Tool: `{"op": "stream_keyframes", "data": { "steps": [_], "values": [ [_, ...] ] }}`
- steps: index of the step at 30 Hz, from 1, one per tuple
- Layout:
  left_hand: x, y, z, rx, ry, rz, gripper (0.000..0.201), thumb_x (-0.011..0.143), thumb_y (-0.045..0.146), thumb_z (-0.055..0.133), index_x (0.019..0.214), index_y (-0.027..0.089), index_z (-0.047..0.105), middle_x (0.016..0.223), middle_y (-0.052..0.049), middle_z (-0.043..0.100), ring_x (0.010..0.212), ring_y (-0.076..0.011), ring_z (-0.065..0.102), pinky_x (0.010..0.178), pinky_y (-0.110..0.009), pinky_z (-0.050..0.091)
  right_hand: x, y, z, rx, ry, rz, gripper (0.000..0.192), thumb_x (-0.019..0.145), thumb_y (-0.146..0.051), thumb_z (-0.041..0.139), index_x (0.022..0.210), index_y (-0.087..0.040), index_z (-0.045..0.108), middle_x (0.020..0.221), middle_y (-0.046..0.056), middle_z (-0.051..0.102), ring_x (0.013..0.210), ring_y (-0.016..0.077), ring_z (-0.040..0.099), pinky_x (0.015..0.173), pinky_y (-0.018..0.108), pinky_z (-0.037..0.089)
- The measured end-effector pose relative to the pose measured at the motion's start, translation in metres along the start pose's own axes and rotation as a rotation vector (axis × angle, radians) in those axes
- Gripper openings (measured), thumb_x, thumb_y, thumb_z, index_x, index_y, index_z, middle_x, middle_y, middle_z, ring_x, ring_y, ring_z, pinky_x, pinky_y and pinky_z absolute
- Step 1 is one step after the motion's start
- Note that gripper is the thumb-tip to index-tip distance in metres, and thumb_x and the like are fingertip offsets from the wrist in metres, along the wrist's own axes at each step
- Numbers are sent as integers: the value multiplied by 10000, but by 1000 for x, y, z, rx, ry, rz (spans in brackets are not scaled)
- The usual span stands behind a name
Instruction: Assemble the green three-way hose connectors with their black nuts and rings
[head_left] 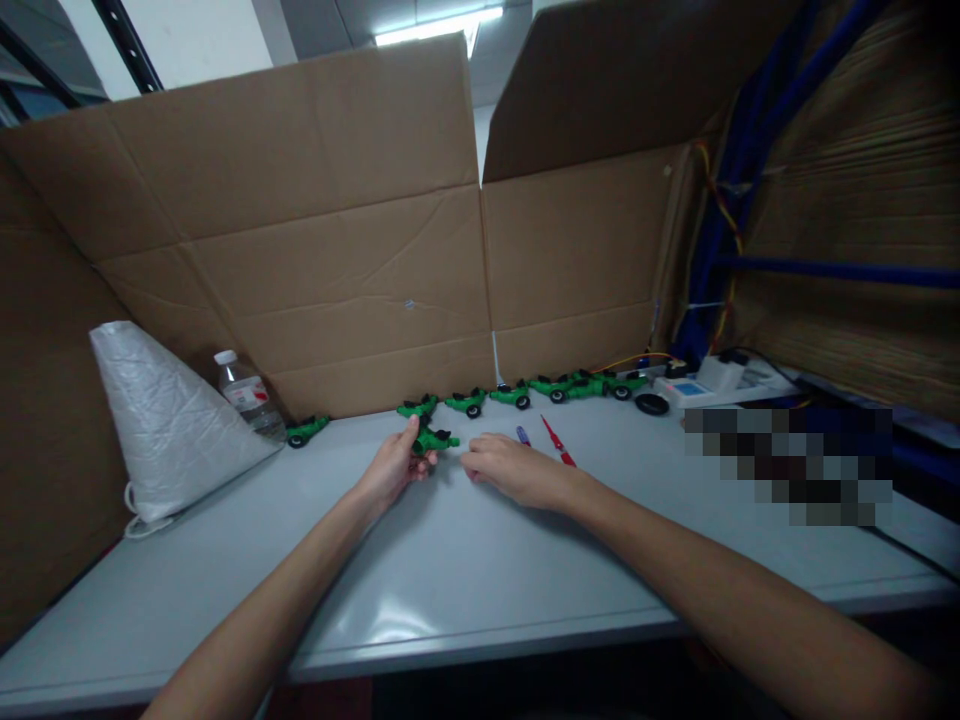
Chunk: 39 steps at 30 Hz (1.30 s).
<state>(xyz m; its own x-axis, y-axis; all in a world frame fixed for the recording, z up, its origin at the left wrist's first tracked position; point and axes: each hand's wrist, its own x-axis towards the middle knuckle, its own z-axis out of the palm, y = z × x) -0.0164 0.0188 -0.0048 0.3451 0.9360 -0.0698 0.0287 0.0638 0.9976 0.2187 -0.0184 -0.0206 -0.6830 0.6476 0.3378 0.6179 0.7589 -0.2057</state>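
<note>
My left hand (401, 466) grips a green toy car (433, 439) with black parts, held just above the table, thumb on top and fingers below. No wheels can be made out on this car. Close to its right end is my right hand (512, 468), with the fingers curled together and pointing toward the car. Whatever lies between those fingertips, if anything, is hidden. Beyond the right hand lie a blue-handled tool (523, 435), partly covered by the hand, and a red pointed tool (557, 440) that looks like a screwdriver.
Several green toy cars (511, 396) stand in a row along the cardboard wall (360, 290). One more green car (307, 431) is at the left, beside a plastic bottle (251, 397) and a silvery bag (172, 430). A black ring (652, 404) and a white power strip (701, 385) are at the right.
</note>
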Motion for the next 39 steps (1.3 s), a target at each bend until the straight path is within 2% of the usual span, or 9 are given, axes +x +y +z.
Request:
{"op": "stream_keyframes", "data": {
  "steps": [8, 14, 24, 28, 30, 32, 34, 36, 39],
  "values": [
    [3, 1, -8, 264, -91, -51, 651, 853, 765, 626, 756, 122, 628, 671, -61, 669, 474, -87, 435, 468, -225, 342, -3, 4, -2, -44, 1, 17, 208, 1009, -71, 494, 936, -188, 650, 957, 88, 662, 933, 240, 574, 836, 332, 408],
    [3, 3, -16, 537, -49, -53, 696, 816, 845, 574, 743, 154, 610, 570, -39, 655, 380, -98, 399, 416, -253, 269, 0, 6, 0, -117, -5, 26, 201, 1009, -69, 489, 953, -187, 642, 1005, 99, 676, 954, 250, 574, 861, 361, 383],
    [0, 5, -20, 724, -22, -64, 732, 792, 862, 570, 792, 140, 693, 510, -10, 595, 376, -117, 369, 444, -275, 220, -2, -5, 4, -76, 57, 70, 159, 1010, -78, 481, 996, -207, 573, 1031, 89, 647, 920, 251, 536, 827, 360, 360],
    [-1, 6, -21, 927, 93, 111, 650, 866, 788, 555, 654, 178, 629, 538, -19, 567, 496, -158, 444, 541, -283, 282, 2, -4, -2, 25, 98, 105, 128, 1045, -124, 464, 971, -203, 533, 985, 75, 636, 894, 231, 526, 829, 337, 376],
    [-2, 6, -19, 1003, 202, 270, 568, 898, 723, 580, 712, 189, 630, 607, -19, 581, 577, -184, 490, 596, -285, 323, 5, -3, -5, 80, 142, 137, 137, 1066, -157, 453, 964, -204, 532, 985, 71, 637, 912, 226, 536, 843, 332, 384],
    [-4, 5, -14, 1016, 228, 450, 461, 924, 648, 613, 877, 193, 666, 790, -44, 645, 738, -219, 572, 702, -297, 404, 7, -2, -7, 133, 192, 181, 121, 1068, -179, 469, 974, -204, 541, 994, 71, 640, 944, 225, 552, 855, 328, 391],
    [-7, 4, -9, 1020, 153, 600, 402, 938, 582, 643, 1066, 203, 678, 1066, -94, 664, 1004, -264, 602, 892, -348, 455, 8, -2, -7, 183, 240, 224, 90, 1059, -185, 496, 989, -199, 551, 998, 68, 643, 964, 221, 567, 858, 322, 395],
    [-10, 2, -4, 1045, 31, 681, 401, 943, 532, 667, 1195, 219, 667, 1286, -128, 613, 1221, -301, 537, 1062, -419, 416, 9, -1, -7, 229, 281, 272, 76, 1052, -193, 511, 992, -196, 559, 981, 56, 642, 949, 211, 576, 848, 315, 397],
    [-11, 1, 0, 1068, -131, 705, 351, 979, 460, 645, 1244, 230, 663, 1362, -128, 601, 1293, -312, 492, 1137, -465, 379, 10, -1, -7, 289, 335, 319, 85, 1049, -200, 505, 990, -195, 566, 962, 40, 638, 917, 195, 577, 827, 305, 400]
  ]
}}
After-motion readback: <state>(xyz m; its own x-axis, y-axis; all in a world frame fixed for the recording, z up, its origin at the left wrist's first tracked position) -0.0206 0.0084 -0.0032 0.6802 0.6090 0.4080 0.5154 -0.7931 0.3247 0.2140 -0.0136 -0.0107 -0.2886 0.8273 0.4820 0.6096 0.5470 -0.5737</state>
